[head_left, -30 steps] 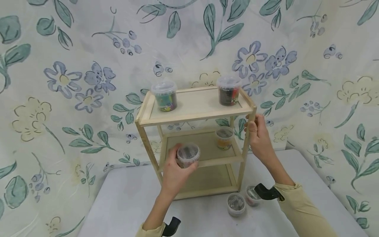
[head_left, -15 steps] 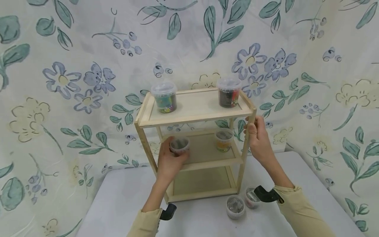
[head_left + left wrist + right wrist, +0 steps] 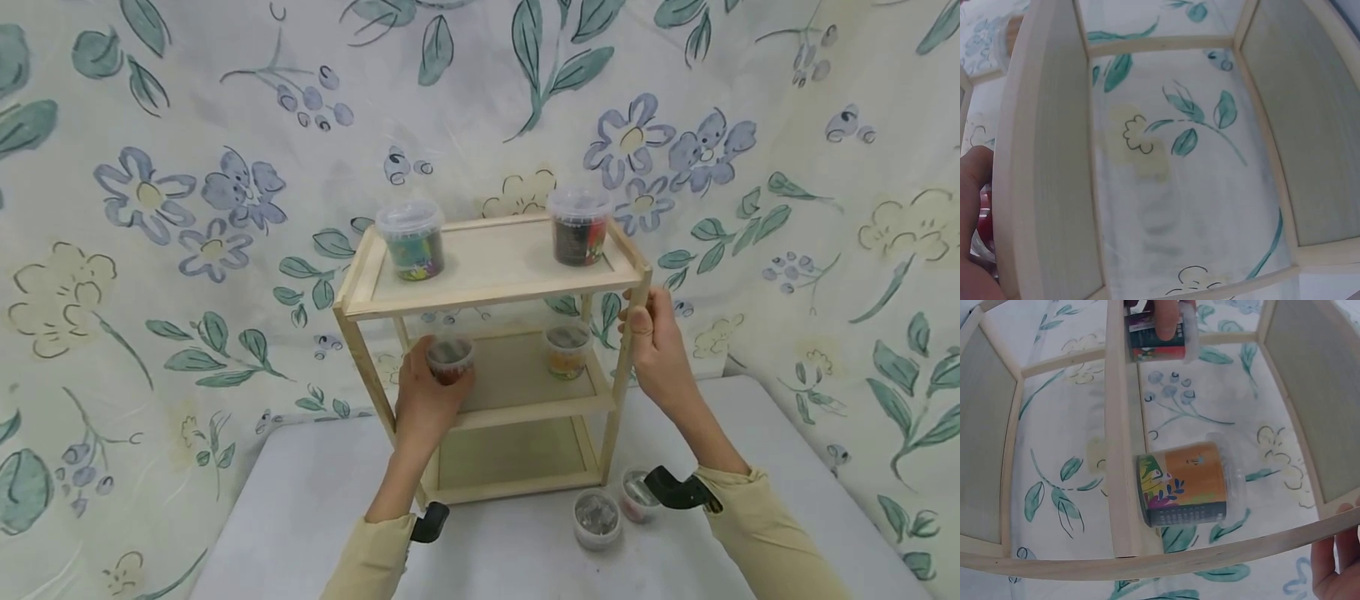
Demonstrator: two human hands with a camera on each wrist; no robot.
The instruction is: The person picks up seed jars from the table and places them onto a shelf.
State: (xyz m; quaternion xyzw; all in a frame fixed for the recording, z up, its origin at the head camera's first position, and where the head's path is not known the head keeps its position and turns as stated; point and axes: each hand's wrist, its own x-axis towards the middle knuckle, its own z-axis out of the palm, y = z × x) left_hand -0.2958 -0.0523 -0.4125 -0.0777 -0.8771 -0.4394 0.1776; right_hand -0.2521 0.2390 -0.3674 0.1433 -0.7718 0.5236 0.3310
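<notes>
My left hand [image 3: 424, 402] grips a small plastic tub with a see-through lid [image 3: 451, 360] at the left end of the middle shelf. In the right wrist view this tub [image 3: 1160, 345] has a dark and red label and sits against the shelf board, a finger across it. At the left wrist view's edge only part of the hand and a red patch of the tub show. My right hand [image 3: 660, 354] holds the right front post of the light wooden rack [image 3: 495, 293], thumb in front. An orange-labelled tub [image 3: 567, 357] stands at the right of the middle shelf.
On the top shelf stand a teal-labelled tub [image 3: 412, 242] at left and a black-and-red one [image 3: 579, 229] at right. Two more tubs, one in front [image 3: 597, 518] and one beside my right cuff [image 3: 637, 497], stand on the white table [image 3: 300, 492]. Flowered cloth [image 3: 225, 125] hangs behind.
My left hand has carried its tub from in front of the rack leftward and back onto the middle shelf. The right hand has kept its hold on the post.
</notes>
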